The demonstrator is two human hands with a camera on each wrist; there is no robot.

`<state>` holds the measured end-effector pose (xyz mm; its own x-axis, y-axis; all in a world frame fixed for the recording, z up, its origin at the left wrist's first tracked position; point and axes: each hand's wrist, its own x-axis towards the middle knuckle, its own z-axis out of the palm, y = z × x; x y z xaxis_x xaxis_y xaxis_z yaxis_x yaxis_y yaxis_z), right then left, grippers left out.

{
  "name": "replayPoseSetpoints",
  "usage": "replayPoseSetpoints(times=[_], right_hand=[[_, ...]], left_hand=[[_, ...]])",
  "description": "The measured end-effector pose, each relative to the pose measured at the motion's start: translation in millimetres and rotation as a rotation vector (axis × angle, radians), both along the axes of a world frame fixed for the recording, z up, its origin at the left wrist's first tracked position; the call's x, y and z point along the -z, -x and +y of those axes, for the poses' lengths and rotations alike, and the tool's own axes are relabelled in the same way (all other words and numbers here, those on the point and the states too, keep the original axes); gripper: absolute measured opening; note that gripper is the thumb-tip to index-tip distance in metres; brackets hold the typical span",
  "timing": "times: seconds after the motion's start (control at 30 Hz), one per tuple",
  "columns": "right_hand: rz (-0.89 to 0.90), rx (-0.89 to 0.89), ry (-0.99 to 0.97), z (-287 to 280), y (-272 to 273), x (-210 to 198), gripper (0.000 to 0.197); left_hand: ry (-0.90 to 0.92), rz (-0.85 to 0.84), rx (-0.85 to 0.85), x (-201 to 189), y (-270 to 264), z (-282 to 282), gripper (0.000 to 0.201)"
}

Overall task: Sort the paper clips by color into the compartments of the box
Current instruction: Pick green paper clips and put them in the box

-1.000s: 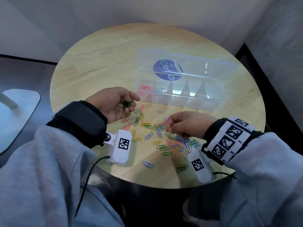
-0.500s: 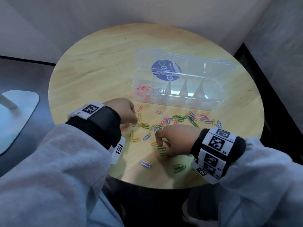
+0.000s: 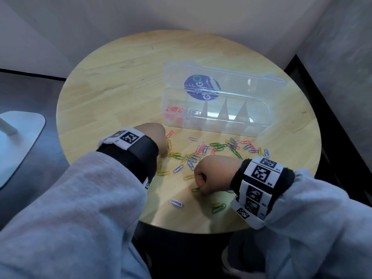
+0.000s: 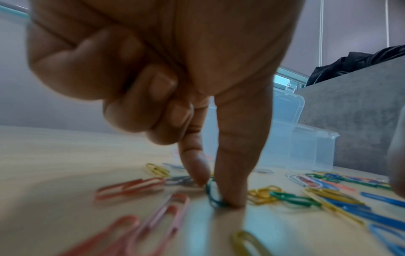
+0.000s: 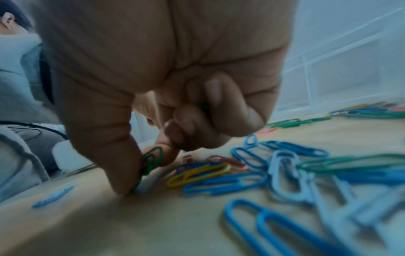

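Note:
Loose paper clips [image 3: 201, 154] in several colours lie scattered on the round wooden table [image 3: 120, 87]. A clear compartment box [image 3: 221, 127] stands behind them with its lid open, and red clips [image 3: 175, 109] lie in its leftmost compartment. My left hand [image 3: 161, 146] is palm down at the pile's left end. In the left wrist view, the left hand [image 4: 213, 192] pinches a green clip [image 4: 211, 199] against the table with thumb and forefinger. My right hand [image 3: 201, 186] is nearer the front edge. It [image 5: 144, 169] pinches another green clip [image 5: 154, 155], and a bit of green shows inside its curled fingers.
A white-and-blue clip [image 3: 176, 202] and a green-yellow pair [image 3: 218, 207] lie close to the table's near edge. A white chair base [image 3: 18, 137] stands on the floor to the left. Grey walls close in behind and to the right.
My left hand turned palm down and dropped onto the clips. My right hand drew back toward the near edge and took hold of a green clip.

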<state>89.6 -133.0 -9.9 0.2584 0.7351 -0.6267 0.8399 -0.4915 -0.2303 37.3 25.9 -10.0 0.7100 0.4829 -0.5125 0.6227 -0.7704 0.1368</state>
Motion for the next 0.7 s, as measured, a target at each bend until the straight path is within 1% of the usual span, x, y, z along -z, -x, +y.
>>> replayPoseSetpoints(times=[0.07,0.13,0.17,0.23,0.3,0.33,0.37,0.43,0.5,0.6,0.7], right_hand=[[0.028,0.036,0.006,-2,-2,-2,0.014],[0.070,0.107,-0.031,-5,-6,-4,0.007],[0.092,0.157,-0.059,-7,-9,-4,0.004],[0.152,0.282,-0.117,-10,-16,-4,0.006],[0.225,0.382,-0.157,-14,-24,-4,0.007],[0.278,0.421,-0.169,-15,-27,-5,0.012],[0.354,0.466,-0.186,-16,-30,-5,0.017],[0.531,0.576,-0.237,-18,-33,-3,0.026],[0.657,0.682,-0.298,-20,-37,0,0.033],[0.804,0.813,-0.369,-21,-41,5,0.034],[0.933,0.923,-0.435,-22,-43,6,0.032]], left_hand=[[-0.002,0.008,0.012,0,-1,-1,0.023],[0.003,0.012,0.013,0,-2,-2,0.022],[0.012,0.012,0.007,0,-1,-2,0.022],[0.049,0.003,-0.016,0,2,-1,0.019],[0.126,-0.021,-0.046,-2,5,3,0.012],[0.178,-0.041,-0.061,-4,6,5,0.007],[0.235,-0.064,-0.075,-7,7,7,0.007],[0.368,-0.118,-0.111,-12,7,11,0.016],[0.533,-0.203,-0.178,-17,7,14,0.025],[0.754,-0.300,-0.280,-20,7,15,0.033],[0.952,-0.351,-0.365,-23,7,12,0.026]])
